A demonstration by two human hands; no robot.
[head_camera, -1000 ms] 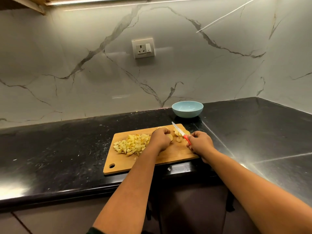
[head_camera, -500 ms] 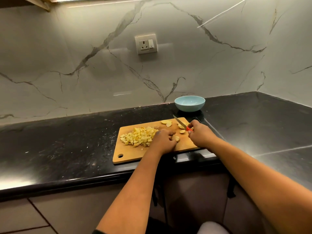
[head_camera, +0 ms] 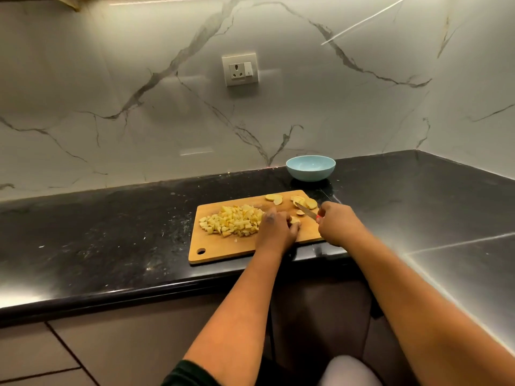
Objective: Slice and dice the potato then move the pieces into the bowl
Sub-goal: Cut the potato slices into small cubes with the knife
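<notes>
**Potato slices waiting on the board, dice piled to the left**

A wooden cutting board (head_camera: 223,250) is lying on the black countertop (head_camera: 111,232). The left hand (head_camera: 274,231) is resting on the board with its fingers curled round a potato slice (head_camera: 294,220). The right hand (head_camera: 338,225) is gripping the red handle of a small knife (head_camera: 306,210), fingers clamped round it, with the blade pointing up and left over the board. A heap of diced potato (head_camera: 232,220) is sitting just left of the left hand. Loose potato slices (head_camera: 305,202) are lying near the board's far right corner, at the blade tip. A light blue bowl (head_camera: 310,168) is standing beyond the board, near the marble wall, with nothing visible inside it.
</notes>
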